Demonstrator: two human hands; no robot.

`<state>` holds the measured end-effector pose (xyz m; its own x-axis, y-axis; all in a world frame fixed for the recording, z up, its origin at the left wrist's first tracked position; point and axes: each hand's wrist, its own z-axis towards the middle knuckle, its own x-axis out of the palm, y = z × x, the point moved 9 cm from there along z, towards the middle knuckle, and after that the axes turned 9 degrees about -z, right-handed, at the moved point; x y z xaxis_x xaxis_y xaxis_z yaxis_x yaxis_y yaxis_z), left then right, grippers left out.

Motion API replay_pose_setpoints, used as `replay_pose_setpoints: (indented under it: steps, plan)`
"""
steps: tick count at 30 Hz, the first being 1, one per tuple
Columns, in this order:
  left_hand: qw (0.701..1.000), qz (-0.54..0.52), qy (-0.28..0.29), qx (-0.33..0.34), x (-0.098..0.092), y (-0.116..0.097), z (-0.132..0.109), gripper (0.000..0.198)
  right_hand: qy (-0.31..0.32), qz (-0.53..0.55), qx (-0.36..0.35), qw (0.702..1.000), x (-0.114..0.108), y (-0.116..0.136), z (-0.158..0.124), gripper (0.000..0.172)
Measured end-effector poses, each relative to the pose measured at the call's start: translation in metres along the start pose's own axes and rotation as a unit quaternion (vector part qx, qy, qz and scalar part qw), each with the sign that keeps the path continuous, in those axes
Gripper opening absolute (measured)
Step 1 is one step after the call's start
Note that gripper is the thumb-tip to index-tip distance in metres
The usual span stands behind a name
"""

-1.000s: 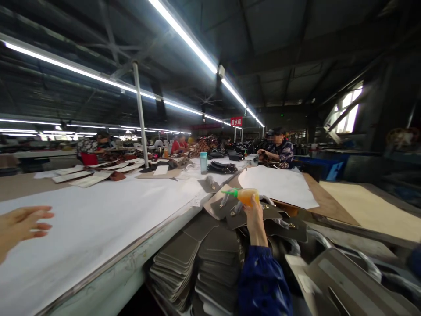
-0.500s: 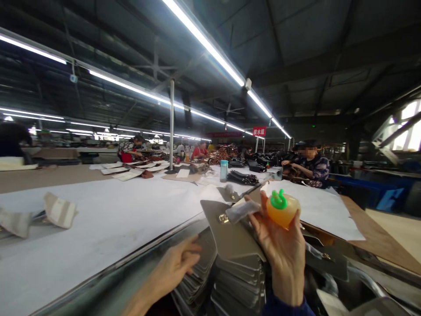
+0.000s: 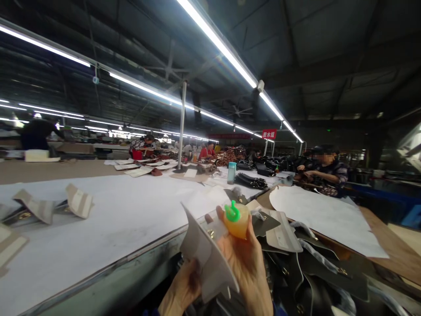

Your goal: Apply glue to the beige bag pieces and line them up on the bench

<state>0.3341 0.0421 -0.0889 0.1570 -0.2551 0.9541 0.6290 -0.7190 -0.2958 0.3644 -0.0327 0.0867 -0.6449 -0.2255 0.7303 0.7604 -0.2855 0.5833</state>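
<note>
the left hand grips the lower left edge of a panel, which is tilted and curved, pale inner face toward the camera. the right hand is curled around a bottle with a green cap, held just beside the panel's upper edge; whether its fingers also grip the panel cannot be told. to the right lies a pile of dark flaps. to the left, curled pieces rest on a white sheet. beyond, a flask stands near black straps. a person is at the far right.
</note>
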Motion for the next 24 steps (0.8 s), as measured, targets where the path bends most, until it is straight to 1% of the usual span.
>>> replay_pose_setpoints:
  steps: [2,4,7,10,14,16,18,19,21,23,24]
  plan:
    - [1.000,-0.007,-0.011,0.021,-0.005,-0.011,-0.004,0.012,-0.010,-0.014,0.010,1.000,-0.003,0.001,0.000,0.053]
    - [0.999,-0.009,-0.017,0.034,-0.002,-0.023,-0.009,0.018,-0.025,-0.023,0.009,0.999,-0.010,0.008,0.000,0.051]
    - [0.998,-0.008,-0.030,0.060,0.015,-0.043,-0.017,0.030,-0.051,-0.020,-0.024,0.998,-0.028,0.028,-0.001,0.044]
    - [0.996,0.000,-0.038,0.077,0.039,-0.056,-0.023,0.039,-0.075,-0.014,-0.075,0.994,-0.047,0.050,-0.002,0.036]
    - [0.998,0.006,-0.030,0.063,0.069,-0.053,-0.030,0.046,-0.098,-0.010,-0.124,0.987,-0.067,0.067,-0.003,0.034]
    - [0.998,0.003,-0.023,0.062,0.078,-0.049,-0.033,0.046,-0.124,-0.031,-0.140,0.982,-0.078,0.072,-0.004,0.034]
    - [0.998,0.000,-0.016,0.064,0.082,-0.049,-0.036,0.046,-0.147,-0.078,-0.143,0.976,-0.086,0.075,-0.004,0.034]
    - [0.998,0.004,-0.012,0.069,0.084,-0.051,-0.037,0.046,-0.156,-0.103,-0.141,0.972,-0.089,0.077,-0.004,0.037]
    - [0.996,0.015,-0.005,0.087,0.087,-0.061,-0.042,0.047,-0.178,-0.135,-0.141,0.965,-0.089,0.082,-0.007,0.048]
    - [0.993,0.032,-0.006,0.114,0.089,-0.075,-0.048,0.045,-0.215,-0.147,-0.164,0.951,-0.083,0.090,-0.013,0.062]
    - [0.991,0.040,-0.010,0.127,0.090,-0.082,-0.052,0.042,-0.229,-0.156,-0.182,0.944,-0.076,0.095,-0.018,0.067]
